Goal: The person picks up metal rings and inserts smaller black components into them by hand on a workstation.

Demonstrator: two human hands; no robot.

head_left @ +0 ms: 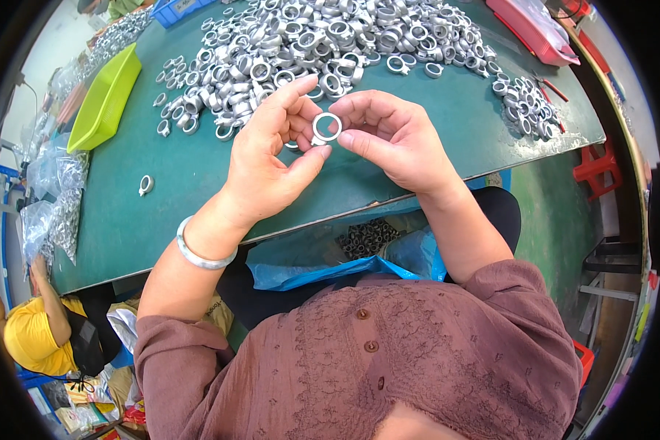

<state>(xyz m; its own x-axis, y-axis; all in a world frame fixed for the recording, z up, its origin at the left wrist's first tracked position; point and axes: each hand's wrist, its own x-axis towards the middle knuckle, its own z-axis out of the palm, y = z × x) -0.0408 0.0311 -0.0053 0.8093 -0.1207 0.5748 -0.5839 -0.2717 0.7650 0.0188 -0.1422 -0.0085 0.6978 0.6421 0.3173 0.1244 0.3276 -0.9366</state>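
A grey metal ring clamp (327, 115) with a small lug at its lower left is held upright between my hands above the green table. My left hand (271, 150), with a pale bangle (202, 253) on its wrist, grips the clamp's left side between thumb and fingers. My right hand (397, 139) has its thumb and curled fingers at the clamp's right edge. Part of another clamp shows low between my left thumb and fingers; whether it is held or lies on the table I cannot tell. A big heap of similar clamps (293, 44) lies just beyond my hands.
One loose clamp (146, 185) lies left on the table (198, 183). A smaller pile (524, 106) sits at right near red-handled pliers (553, 89). Around the table are a yellow-green tray (104, 99), a pink bin (532, 29), bagged parts, a red stool (598, 170) and a yellow-shirted person (40, 334).
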